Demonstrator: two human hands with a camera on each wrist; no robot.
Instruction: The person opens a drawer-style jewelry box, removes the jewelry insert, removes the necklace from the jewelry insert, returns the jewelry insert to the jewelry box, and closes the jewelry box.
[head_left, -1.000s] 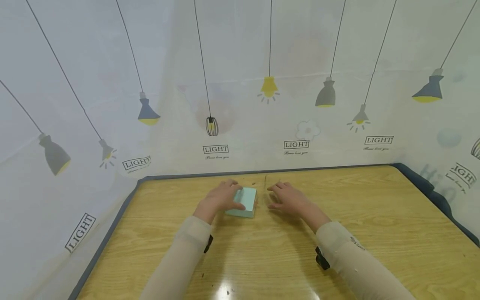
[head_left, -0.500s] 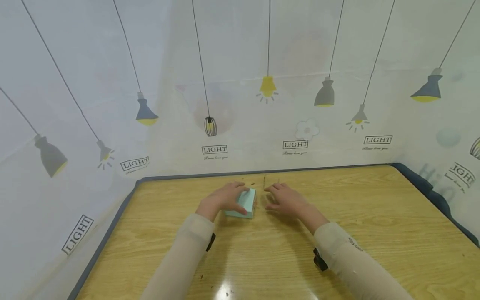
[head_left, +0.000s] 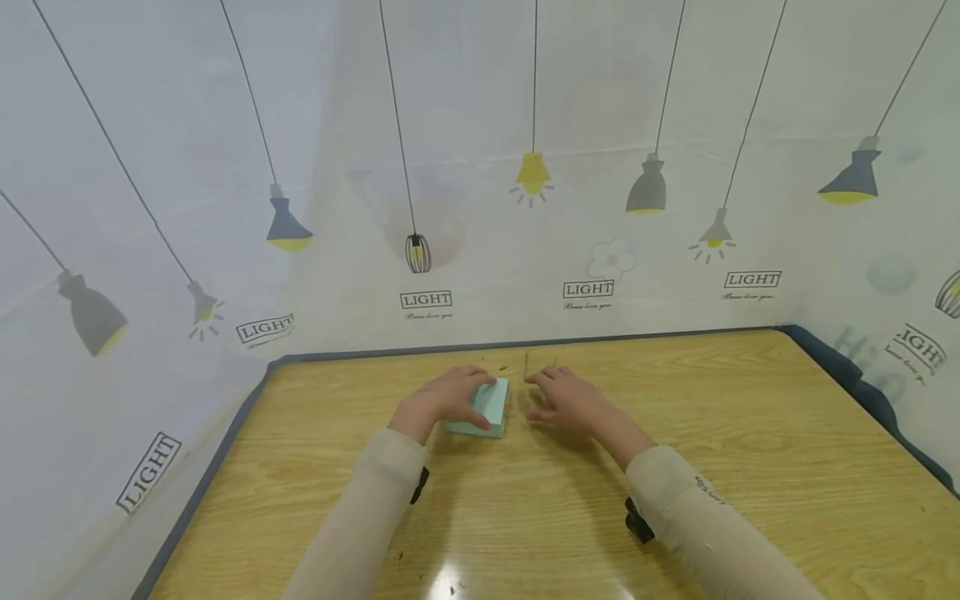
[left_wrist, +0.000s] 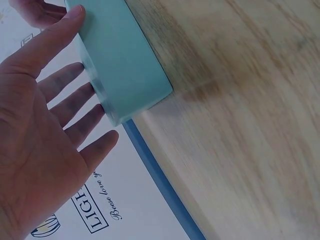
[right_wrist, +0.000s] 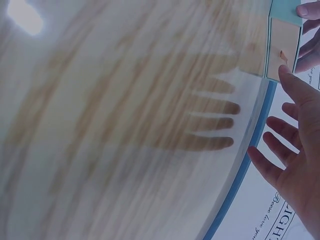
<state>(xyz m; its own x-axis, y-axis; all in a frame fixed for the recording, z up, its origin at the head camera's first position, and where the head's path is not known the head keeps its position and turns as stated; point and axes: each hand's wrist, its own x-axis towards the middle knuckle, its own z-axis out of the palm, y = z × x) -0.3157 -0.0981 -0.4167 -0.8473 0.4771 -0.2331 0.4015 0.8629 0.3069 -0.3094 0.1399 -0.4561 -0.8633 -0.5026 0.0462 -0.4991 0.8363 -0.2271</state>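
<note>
Person at a wood-grain counter (head_left: 517, 500), both arms stretched forward in cream sleeves (head_left: 360, 508), a dark gadget (head_left: 639, 521) at the right wrist. A mint-green box (head_left: 492, 403) lies flat toward the far side of the counter, roughly midway between its left and right edges. Left hand (head_left: 442, 396) comes over the box from its left: thumb against the upper near edge, other fingers reaching across toward the far side, so this grip is bent about the box and holds it. Seen from the left wrist, the little finger stands just clear of the box's corner. Right hand (head_left: 577, 400) is just beside the box on the right, a narrow gap between them in the head view; this grip is loose, fingers spread and lightly bent, palm turned toward the box. From the right wrist, the box's end shows a beige panel (right_wrist: 283, 37) framed in mint, with a small orange tab (right_wrist: 283, 56) on it; the right thumb overlaps the panel's edge there, contact hard to judge. A broad shadow of the spread fingers (right_wrist: 215, 107) falls on the glossy counter. Blue trim (head_left: 390, 352) runs along the back edge. Behind, a pale wall covering (head_left: 487, 100) printed with hanging lamps, one of them a yellow lamp (head_left: 533, 173), and framed "LIGHT" lettering (head_left: 426, 299).
</note>
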